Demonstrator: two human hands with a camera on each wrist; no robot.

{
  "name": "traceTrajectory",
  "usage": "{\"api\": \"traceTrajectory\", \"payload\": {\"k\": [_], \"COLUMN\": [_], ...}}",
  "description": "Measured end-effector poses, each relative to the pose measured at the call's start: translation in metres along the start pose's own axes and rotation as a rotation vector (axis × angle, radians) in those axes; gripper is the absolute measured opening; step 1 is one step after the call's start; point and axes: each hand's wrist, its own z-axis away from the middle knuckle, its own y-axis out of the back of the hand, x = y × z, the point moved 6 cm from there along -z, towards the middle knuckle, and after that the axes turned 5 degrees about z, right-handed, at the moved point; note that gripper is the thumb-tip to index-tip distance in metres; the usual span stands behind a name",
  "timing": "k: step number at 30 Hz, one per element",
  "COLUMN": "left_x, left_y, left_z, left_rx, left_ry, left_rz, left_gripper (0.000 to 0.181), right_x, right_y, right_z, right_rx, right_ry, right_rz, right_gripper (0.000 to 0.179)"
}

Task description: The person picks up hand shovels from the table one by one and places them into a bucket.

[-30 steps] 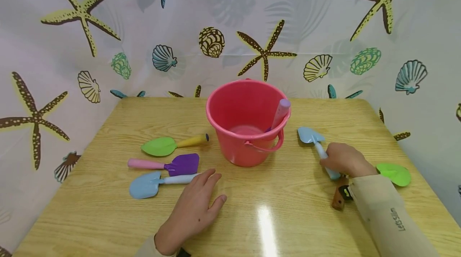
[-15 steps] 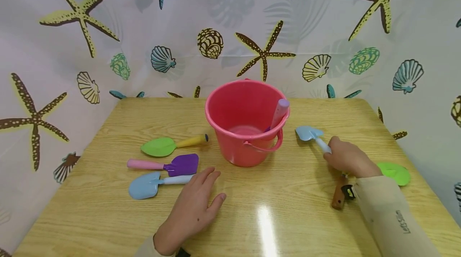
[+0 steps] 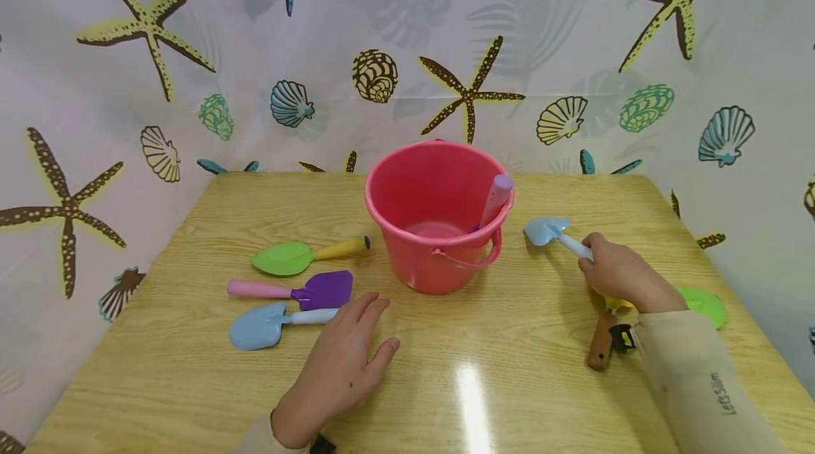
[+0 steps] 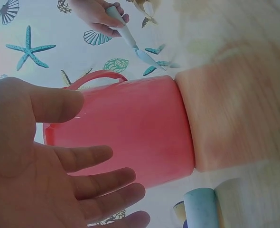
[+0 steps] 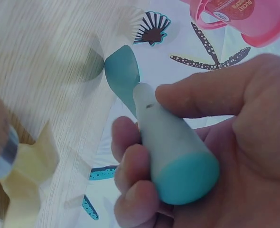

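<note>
My right hand (image 3: 627,276) grips a light blue hand trowel (image 3: 546,230) by its pale handle, right of the pink bucket. In the right wrist view, thumb and fingers curl round the trowel's handle (image 5: 171,133), and its blade points away toward the tabletop. My left hand (image 3: 340,376) lies palm down low over the table, fingers relaxed and spread, holding nothing. Its fingertips overlap the handle end of a second light blue trowel (image 3: 257,327). The pink bucket (image 3: 423,266) stands upright beyond both hands. A lilac handle (image 3: 498,196) leans out over its right rim.
Left of the bucket lie a green trowel with a yellow handle (image 3: 283,258) and a purple shovel with a pink handle (image 3: 326,290). By the right forearm are a wooden-handled yellow tool (image 3: 600,349) and a green blade (image 3: 705,307). A seashell-print cloth (image 3: 407,22) hangs behind.
My right hand has moved slightly right and away from me with the trowel, whose handle has swung rightward. More of the yellow tool shows beneath. My left hand has stayed almost still.
</note>
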Motion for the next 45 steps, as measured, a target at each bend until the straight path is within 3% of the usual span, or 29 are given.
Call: {"api": "traceTrajectory", "payload": {"k": [13,30,38,45], "left_x": [0.002,0.007,0.008,0.007], "left_y": [0.002,0.003,0.003,0.007], "left_z": [0.001,-0.003,0.001,0.004], "left_rx": [-0.019,-0.029,-0.031,-0.017], "left_ry": [0.023,0.004,0.008,0.002], "left_rz": [0.018,0.011,0.019,0.003], "left_gripper": [0.056,0.058,0.058,0.057], "right_x": [0.001,0.014,0.017,0.012], "right_y": [0.001,0.005,0.003,0.002], "right_z": [-0.001,0.001,0.003,0.003], "right_rx": [0.008,0.028,-0.004,0.030], "right_ry": [-0.001,0.028,0.023,0.049], "right_rz": [0.019,0.098,0.047,0.049], "right_gripper": [0.048,0.052,0.053,0.048]}}
